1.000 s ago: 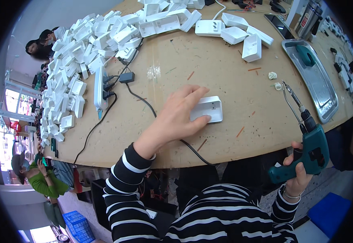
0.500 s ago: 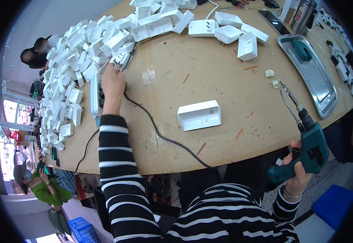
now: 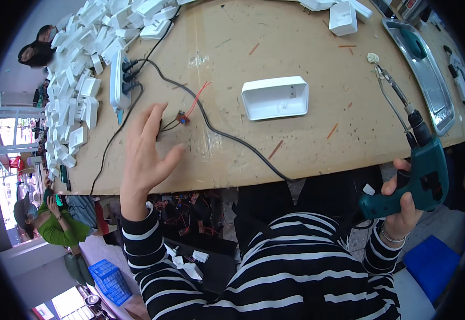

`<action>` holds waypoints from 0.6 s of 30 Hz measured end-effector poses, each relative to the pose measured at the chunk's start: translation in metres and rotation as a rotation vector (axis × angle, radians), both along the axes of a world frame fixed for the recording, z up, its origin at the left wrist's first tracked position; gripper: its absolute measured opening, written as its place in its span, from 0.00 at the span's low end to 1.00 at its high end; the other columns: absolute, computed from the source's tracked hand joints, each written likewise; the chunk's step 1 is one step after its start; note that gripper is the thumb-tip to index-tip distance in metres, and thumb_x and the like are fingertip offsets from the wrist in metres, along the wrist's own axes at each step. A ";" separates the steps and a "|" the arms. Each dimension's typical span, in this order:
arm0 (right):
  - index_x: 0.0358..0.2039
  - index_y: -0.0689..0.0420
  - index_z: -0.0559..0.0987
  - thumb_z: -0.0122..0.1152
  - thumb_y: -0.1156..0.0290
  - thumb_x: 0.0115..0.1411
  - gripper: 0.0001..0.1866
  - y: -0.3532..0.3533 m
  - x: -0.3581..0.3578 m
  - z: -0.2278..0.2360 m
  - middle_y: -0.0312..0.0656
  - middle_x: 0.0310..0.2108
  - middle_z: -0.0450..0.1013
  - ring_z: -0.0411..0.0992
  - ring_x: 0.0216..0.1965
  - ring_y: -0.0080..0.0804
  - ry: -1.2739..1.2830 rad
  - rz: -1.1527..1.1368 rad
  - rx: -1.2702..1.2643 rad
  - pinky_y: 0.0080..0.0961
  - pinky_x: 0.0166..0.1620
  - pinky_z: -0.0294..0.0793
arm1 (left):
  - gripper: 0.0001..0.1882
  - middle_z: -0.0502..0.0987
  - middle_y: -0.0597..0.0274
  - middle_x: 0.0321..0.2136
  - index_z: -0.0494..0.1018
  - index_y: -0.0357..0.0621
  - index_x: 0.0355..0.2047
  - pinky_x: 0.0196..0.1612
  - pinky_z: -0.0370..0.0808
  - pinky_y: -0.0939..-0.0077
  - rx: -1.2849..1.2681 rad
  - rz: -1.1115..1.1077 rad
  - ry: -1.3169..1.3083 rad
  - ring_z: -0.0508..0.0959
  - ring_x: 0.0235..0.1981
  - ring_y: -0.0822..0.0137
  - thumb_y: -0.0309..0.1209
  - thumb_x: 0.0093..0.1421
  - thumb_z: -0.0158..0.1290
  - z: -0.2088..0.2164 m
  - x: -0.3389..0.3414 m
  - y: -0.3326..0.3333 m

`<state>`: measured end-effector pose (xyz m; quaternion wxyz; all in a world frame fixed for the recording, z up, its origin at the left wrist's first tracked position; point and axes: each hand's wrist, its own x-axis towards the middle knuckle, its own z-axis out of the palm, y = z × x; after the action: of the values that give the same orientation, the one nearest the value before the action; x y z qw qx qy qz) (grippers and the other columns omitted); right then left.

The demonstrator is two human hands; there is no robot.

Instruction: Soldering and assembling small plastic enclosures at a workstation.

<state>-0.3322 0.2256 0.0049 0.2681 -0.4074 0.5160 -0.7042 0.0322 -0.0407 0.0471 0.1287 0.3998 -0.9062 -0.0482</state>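
Observation:
My left hand (image 3: pixel 148 154) is over the table's left part, fingers stretched out and thumb apart. Just beyond its fingertips lies a small circuit board (image 3: pixel 182 118) with a blue part, two red wires and dark leads. My right hand (image 3: pixel 403 205) grips a green soldering gun (image 3: pixel 430 173) by its handle at the right front edge. Its tip and a thin curved tube point toward a pale lump (image 3: pixel 372 57) on the table. An open white plastic case (image 3: pixel 275 100) sits alone mid-table, its hollow side facing me.
A white power strip (image 3: pixel 116 80) with black plugs lies left; black cords cross the table. White cases (image 3: pixel 85 88) pile up beyond it. A metal tray (image 3: pixel 440 109) stands right. Under the table's edge, a dark bin (image 3: pixel 187 213) holds more boards. A co-worker (image 3: pixel 56 213) stands far left.
My left hand has come back from the power strip and case pile toward me, and the circuit board now lies beside it. The view has shifted; my right hand still holds the soldering gun.

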 end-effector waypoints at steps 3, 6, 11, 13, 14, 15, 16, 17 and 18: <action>0.63 0.65 0.57 0.59 0.67 0.61 0.33 0.000 0.005 0.001 0.61 0.53 0.67 0.74 0.34 0.28 0.011 0.039 -0.015 0.20 0.35 0.78 | 0.28 0.73 0.46 0.46 0.68 0.37 0.53 0.49 0.69 0.61 -0.130 -0.131 0.101 0.74 0.46 0.48 0.32 0.51 0.60 0.000 -0.032 -0.003; 0.63 0.65 0.57 0.59 0.67 0.61 0.33 0.000 0.015 0.005 0.61 0.53 0.67 0.75 0.34 0.29 0.014 0.048 -0.042 0.20 0.36 0.78 | 0.20 0.77 0.49 0.43 0.73 0.36 0.49 0.48 0.72 0.69 0.172 0.064 0.156 0.77 0.45 0.57 0.31 0.57 0.57 0.004 -0.057 -0.008; 0.62 0.66 0.57 0.60 0.65 0.61 0.35 0.000 0.024 0.009 0.61 0.54 0.66 0.74 0.33 0.29 -0.080 0.098 -0.037 0.20 0.35 0.78 | 0.10 0.78 0.49 0.31 0.75 0.34 0.36 0.35 0.73 0.65 0.189 0.039 0.198 0.77 0.29 0.52 0.27 0.56 0.55 -0.012 -0.057 -0.019; 0.63 0.66 0.57 0.60 0.65 0.61 0.35 -0.003 0.025 0.006 0.61 0.54 0.66 0.74 0.33 0.29 -0.149 0.139 -0.049 0.21 0.35 0.78 | 0.08 0.78 0.50 0.30 0.76 0.34 0.35 0.34 0.73 0.65 0.177 0.027 0.208 0.77 0.28 0.53 0.26 0.56 0.54 -0.015 -0.056 -0.013; 0.63 0.66 0.56 0.60 0.65 0.62 0.36 -0.007 0.025 0.004 0.60 0.55 0.66 0.74 0.34 0.29 -0.253 0.191 -0.059 0.21 0.36 0.78 | 0.07 0.77 0.52 0.29 0.76 0.35 0.35 0.33 0.72 0.68 0.149 -0.002 0.303 0.77 0.27 0.56 0.25 0.56 0.54 -0.017 -0.054 -0.008; 0.64 0.66 0.55 0.59 0.65 0.62 0.36 -0.011 0.026 0.003 0.60 0.56 0.65 0.73 0.35 0.28 -0.359 0.247 -0.069 0.22 0.37 0.78 | 0.06 0.77 0.53 0.28 0.76 0.36 0.35 0.33 0.72 0.71 0.121 -0.027 0.397 0.77 0.26 0.58 0.24 0.56 0.54 -0.018 -0.052 -0.003; 0.64 0.66 0.55 0.59 0.65 0.62 0.36 -0.017 0.029 0.004 0.60 0.56 0.65 0.73 0.35 0.28 -0.359 0.238 -0.064 0.22 0.37 0.78 | 0.06 0.77 0.53 0.28 0.76 0.36 0.35 0.33 0.72 0.71 0.129 -0.033 0.396 0.77 0.26 0.58 0.24 0.56 0.54 -0.017 -0.053 0.001; 0.65 0.66 0.54 0.58 0.64 0.63 0.36 -0.023 0.033 0.006 0.59 0.57 0.64 0.73 0.35 0.28 -0.441 0.250 -0.039 0.23 0.38 0.77 | 0.06 0.76 0.55 0.27 0.76 0.36 0.34 0.31 0.71 0.74 0.183 -0.015 0.423 0.76 0.25 0.62 0.23 0.56 0.54 -0.014 -0.057 0.006; 0.65 0.66 0.53 0.57 0.64 0.64 0.36 -0.031 0.036 0.007 0.59 0.57 0.64 0.73 0.35 0.28 -0.524 0.269 -0.016 0.23 0.39 0.77 | 0.05 0.75 0.57 0.26 0.76 0.37 0.34 0.30 0.70 0.77 0.233 0.009 0.449 0.75 0.24 0.66 0.22 0.57 0.54 -0.012 -0.057 0.012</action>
<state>-0.2964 0.1947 0.0118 0.4799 -0.2783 0.3652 -0.7476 -0.0251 -0.0286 0.0349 0.2797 0.3954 -0.8415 -0.2394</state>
